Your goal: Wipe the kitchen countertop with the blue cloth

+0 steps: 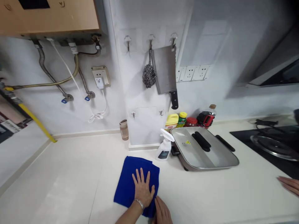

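A folded blue cloth (126, 183) lies on the white countertop. My left hand (143, 189), with a silver bracelet at the wrist, is pressed flat on it with fingers spread. At the cloth's lower right edge is my right hand (163, 213), its fingers together and bent against the edge; its thumb is mostly hidden. Just behind the cloth stands a white spray bottle (163, 151), upright, with neither hand touching it.
Right of the bottle sits a lidded electric pan (217, 152); jars and bottles (182, 119) stand behind it. A cleaver (165, 70) and steel scourer (149, 76) hang on wall hooks. A brown cup (124, 130) stands by the wall. Another person's hand (289, 185) rests near the stove (285, 168).
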Motion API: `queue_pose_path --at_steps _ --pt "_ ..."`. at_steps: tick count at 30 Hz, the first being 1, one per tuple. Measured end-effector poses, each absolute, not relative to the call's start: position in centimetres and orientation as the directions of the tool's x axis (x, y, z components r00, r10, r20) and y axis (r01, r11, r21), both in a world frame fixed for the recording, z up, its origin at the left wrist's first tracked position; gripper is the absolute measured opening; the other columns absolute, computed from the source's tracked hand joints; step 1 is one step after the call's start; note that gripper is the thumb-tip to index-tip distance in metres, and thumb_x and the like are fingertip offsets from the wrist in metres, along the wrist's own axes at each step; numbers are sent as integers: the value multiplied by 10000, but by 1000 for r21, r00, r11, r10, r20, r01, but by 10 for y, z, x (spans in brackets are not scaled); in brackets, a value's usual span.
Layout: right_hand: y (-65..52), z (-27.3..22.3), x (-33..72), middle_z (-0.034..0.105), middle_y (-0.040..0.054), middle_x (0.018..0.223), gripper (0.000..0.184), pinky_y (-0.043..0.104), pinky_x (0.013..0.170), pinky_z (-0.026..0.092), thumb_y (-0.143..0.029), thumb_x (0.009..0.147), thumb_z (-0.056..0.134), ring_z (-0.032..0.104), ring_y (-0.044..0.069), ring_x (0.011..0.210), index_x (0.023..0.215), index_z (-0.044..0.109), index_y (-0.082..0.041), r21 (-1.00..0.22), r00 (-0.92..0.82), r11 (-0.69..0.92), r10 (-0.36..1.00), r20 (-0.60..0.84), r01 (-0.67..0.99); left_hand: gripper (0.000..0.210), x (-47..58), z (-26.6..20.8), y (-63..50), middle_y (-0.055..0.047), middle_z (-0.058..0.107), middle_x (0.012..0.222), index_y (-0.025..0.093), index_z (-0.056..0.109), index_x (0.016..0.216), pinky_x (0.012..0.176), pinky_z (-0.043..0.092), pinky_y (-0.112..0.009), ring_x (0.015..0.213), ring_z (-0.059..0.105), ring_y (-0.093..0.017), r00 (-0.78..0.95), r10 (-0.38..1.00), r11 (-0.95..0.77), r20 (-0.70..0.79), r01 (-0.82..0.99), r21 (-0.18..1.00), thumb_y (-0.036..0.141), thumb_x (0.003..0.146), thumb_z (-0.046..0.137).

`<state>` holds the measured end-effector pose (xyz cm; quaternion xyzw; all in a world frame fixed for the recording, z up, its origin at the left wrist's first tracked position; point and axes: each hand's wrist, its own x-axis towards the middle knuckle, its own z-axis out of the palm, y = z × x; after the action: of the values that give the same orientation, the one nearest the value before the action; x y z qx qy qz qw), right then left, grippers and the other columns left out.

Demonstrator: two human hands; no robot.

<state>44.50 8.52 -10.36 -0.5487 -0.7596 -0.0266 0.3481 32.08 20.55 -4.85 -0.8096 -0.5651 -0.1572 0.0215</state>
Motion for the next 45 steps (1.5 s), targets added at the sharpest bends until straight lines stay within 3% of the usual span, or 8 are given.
queue_pose_path --at_steps 5,12,20,28,38,40,42,45 --pt "81 -97 445 411 188 1482 890 497 1026 511 -86 731 466 462 360 1311 1559 141 -117 -406 -123 361 854 506 840 782 326 -46 223 -153 148 1627 315 169 1546 1105 134 -755 1451 98 -500 397 880 -448 259 876 178 640 898 462" --pt "86 -107 447 523 175 1381 831 484 967 558 -67 736 470 545 341 1229 1533 260 -177 -312 -159 404 793 588 860 765 313 -53 224 -168 95 1628 335 153 1548 1108 124 -753 1452 79 -501 475 837 -534 271 817 217 618 910 466" --pt "84 -94 439 497 170 1399 691 474 1008 541 -61 778 460 508 321 1273 1457 383 -166 -333 -62 313 805 590 890 776 286 -45 220 -109 80 1638 375 159 1545 1139 158 -702 1474 93 -441 590 767 -637 254 747 189 413 889 571" --pt "83 -73 432 487 149 1405 540 488 1027 525 -88 815 443 482 293 1290 1344 506 -174 -402 -16 311 807 591 861 747 211 -18 201 -88 90 1641 370 142 1549 1137 251 -672 1478 136 -401 775 602 -798 191 592 112 392 920 544" --pt "76 -84 431 493 138 1405 458 487 1037 520 -139 889 412 484 284 1293 1336 503 -181 -423 9 267 838 546 866 726 110 34 196 -6 159 1627 417 242 1520 1173 210 -634 1486 149 -339 935 352 -907 -34 350 234 439 881 587" --pt "76 -87 432 489 133 1414 462 486 1047 512 -146 893 418 477 286 1301 1346 498 -184 -427 14 261 840 543 866 770 105 35 191 -19 183 1623 387 221 1532 1180 219 -611 1483 167 -333 919 394 -896 -21 389 214 449 867 603" --pt "75 -87 431 479 129 1427 464 488 1060 500 -150 899 421 465 286 1313 1356 492 -187 -428 14 254 847 532 867 754 111 23 183 -45 176 1625 346 174 1548 1185 219 -603 1484 170 -331 835 548 -830 51 536 154 419 903 558" --pt "75 -87 430 465 129 1441 465 493 1071 488 -156 908 416 453 286 1324 1367 479 -188 -429 13 250 852 523 868 642 136 -11 169 -81 185 1622 318 181 1551 1155 268 -628 1478 168 -368 543 814 -569 204 816 100 350 968 447"
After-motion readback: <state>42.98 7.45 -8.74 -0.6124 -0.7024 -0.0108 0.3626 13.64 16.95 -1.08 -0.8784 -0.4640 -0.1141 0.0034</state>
